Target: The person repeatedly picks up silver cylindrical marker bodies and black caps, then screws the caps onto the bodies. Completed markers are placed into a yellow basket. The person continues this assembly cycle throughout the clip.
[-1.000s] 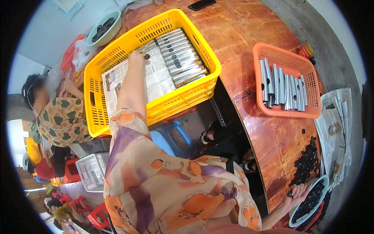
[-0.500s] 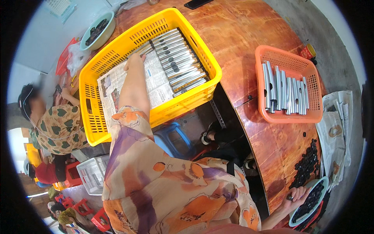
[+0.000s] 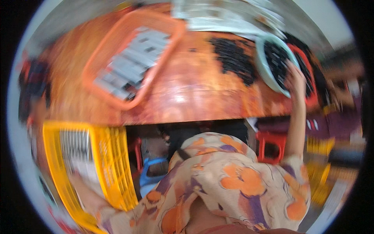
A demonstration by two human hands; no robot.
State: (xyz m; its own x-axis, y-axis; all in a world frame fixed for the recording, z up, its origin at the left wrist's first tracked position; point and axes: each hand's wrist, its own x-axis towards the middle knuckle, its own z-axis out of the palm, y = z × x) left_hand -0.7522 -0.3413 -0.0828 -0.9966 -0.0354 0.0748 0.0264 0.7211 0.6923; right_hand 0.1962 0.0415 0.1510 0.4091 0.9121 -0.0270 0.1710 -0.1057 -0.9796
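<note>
My right hand [image 3: 295,80] reaches over the near rim of a pale green bowl [image 3: 260,64] holding small black parts [image 3: 276,54]. Its fingers are smeared by motion, so I cannot tell what they hold. At the lower left, my left hand [image 3: 76,180] is inside a yellow plastic basket [image 3: 113,165], beside newspaper [image 3: 86,168]; blur hides its fingers too. Shiny metal tubes [image 3: 74,142] lie side by side at the basket's far end. More metal tubes [image 3: 134,62] fill an orange basket [image 3: 177,31] on the table.
Loose black parts [image 3: 233,60] are spread on the wooden table [image 3: 175,93] left of the bowl. A red tray [image 3: 311,80] sits right of it, newspapers [image 3: 226,17] behind. Below the table edge stand a blue stool [image 3: 149,175] and a red stool [image 3: 270,144].
My view has swung right, so the baskets appear farther left. My right hand has moved from the bowl's edge to over its black parts. My left hand is still in the yellow basket.
</note>
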